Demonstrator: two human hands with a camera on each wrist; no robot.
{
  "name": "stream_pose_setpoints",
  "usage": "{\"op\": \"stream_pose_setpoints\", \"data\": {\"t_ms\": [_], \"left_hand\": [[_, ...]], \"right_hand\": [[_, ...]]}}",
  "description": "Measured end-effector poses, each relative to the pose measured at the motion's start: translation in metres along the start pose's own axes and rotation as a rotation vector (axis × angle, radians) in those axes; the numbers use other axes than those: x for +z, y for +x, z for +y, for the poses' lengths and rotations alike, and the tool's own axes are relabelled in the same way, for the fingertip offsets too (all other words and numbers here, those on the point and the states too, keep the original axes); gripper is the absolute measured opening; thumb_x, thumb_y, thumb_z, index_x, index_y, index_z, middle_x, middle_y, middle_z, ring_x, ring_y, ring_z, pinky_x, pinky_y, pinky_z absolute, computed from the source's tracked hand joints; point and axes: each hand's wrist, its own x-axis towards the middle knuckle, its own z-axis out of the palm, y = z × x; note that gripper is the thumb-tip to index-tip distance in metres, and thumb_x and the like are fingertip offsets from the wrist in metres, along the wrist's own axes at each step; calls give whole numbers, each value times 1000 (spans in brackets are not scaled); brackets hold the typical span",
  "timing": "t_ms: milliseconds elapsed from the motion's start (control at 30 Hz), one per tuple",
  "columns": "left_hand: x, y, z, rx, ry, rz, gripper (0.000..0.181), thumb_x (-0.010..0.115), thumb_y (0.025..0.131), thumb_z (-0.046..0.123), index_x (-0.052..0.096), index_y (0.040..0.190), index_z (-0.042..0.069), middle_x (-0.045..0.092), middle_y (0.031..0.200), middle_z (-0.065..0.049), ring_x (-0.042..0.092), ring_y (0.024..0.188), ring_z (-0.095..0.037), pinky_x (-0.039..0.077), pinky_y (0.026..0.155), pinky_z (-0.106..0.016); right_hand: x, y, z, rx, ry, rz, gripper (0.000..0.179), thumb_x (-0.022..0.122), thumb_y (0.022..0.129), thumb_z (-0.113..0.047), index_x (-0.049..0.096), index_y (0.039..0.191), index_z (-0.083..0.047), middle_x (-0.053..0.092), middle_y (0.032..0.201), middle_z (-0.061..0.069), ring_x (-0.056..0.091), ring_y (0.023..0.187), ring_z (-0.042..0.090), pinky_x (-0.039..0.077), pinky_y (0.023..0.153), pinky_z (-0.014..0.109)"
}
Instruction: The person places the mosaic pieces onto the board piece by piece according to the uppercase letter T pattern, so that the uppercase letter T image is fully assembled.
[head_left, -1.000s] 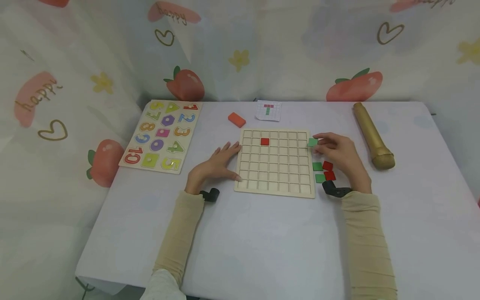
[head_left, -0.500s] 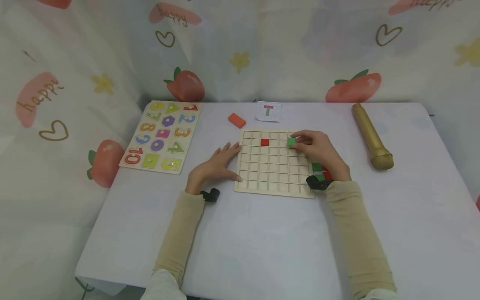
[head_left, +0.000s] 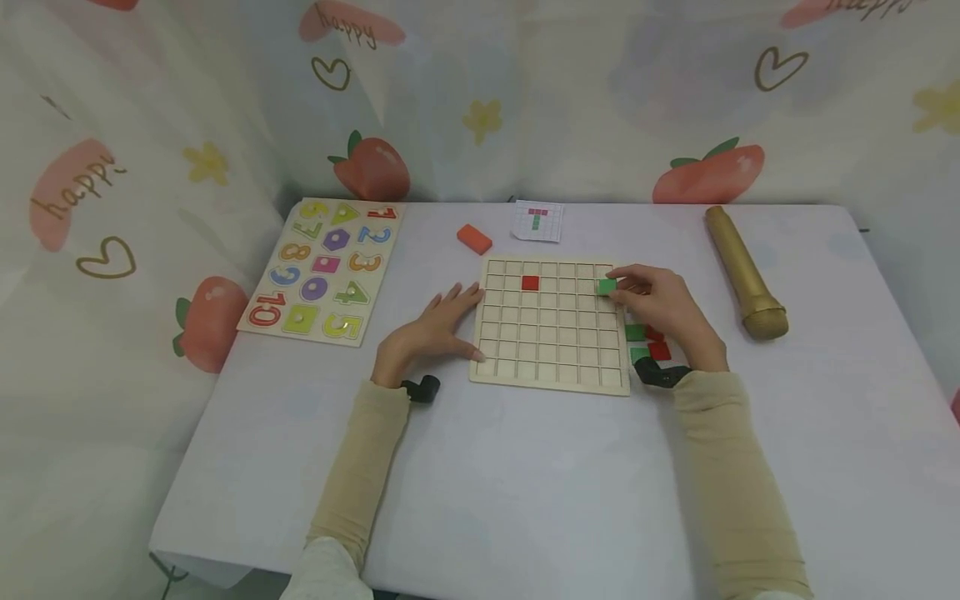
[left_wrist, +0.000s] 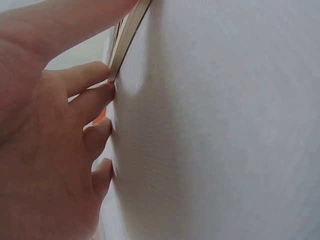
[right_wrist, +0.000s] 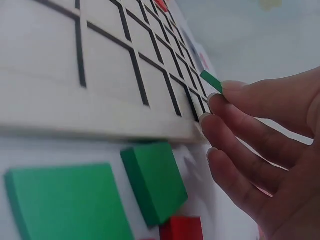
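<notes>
A pale wooden grid board [head_left: 555, 343] lies on the table with one red square tile [head_left: 530, 283] in an upper cell. My left hand [head_left: 429, 333] rests at its left edge, thumb and fingers spread and touching the rim; the left wrist view shows the fingertips on the cloth. Between thumb and fingertips, my right hand [head_left: 667, 307] pinches a green square tile [head_left: 607, 287], held over the board's upper right cells. Below that hand, just off the right edge, lie two green tiles [right_wrist: 154, 181] and two red tiles [head_left: 660, 352], partly covered by the hand and wrist camera.
Behind the board lie a pattern card [head_left: 537, 222] with a red and green T and an orange block [head_left: 474, 239]. A number and shape puzzle board [head_left: 321, 273] is at the far left. A gold microphone-shaped object [head_left: 746, 275] lies to the right.
My right hand carried the green tile left from beside the board to over its upper cells, then drew back a little to the right. The left hand stays put.
</notes>
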Motion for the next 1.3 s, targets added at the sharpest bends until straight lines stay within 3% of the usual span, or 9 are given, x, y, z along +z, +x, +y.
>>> {"op": "stream_pose_setpoints", "data": {"t_ms": [200, 533, 700, 1000, 1300], "left_hand": [[1, 2, 0, -13, 6, -7, 111, 86, 83, 39, 15, 167, 19, 5, 175, 4, -10, 161, -17, -8, 131, -37], [-1, -1, 4, -8, 10, -10, 111, 87, 82, 37, 17, 167, 17, 6, 175, 1, -8, 162, -20, -7, 132, -39], [-1, -2, 3, -3, 9, -10, 111, 86, 83, 38, 16, 167, 17, 5, 175, 2, -9, 161, -19, -8, 131, -38], [0, -1, 2, 2, 4, -11, 111, 86, 83, 37, 16, 167, 17, 6, 175, 2, -9, 161, -20, -8, 131, -39], [-1, -1, 2, 0, -3, -12, 110, 85, 84, 38, 16, 167, 18, 5, 175, 2, -9, 161, -19, -8, 131, -38]], "right_hand": [[-13, -8, 16, 56, -43, 6, 41, 66, 100, -20, 62, 138, -6, 66, 123, 24, 62, 108, 35, 50, 79, 33], [-21, -21, 34, 80, -107, 1, 44, 65, 100, -22, 60, 139, -4, 66, 116, 24, 60, 104, 36, 50, 86, 45], [-27, -30, 36, 107, -123, -32, 39, 66, 99, -25, 64, 127, 1, 66, 113, 24, 59, 104, 37, 51, 89, 49], [-33, -37, 32, 153, -173, -168, 42, 74, 94, -31, 67, 120, 1, 67, 107, 18, 55, 102, 33, 46, 82, 37], [-29, -36, 30, 134, -159, -143, 32, 73, 95, -24, 65, 113, 0, 66, 103, 17, 57, 98, 32, 46, 80, 37]]}}
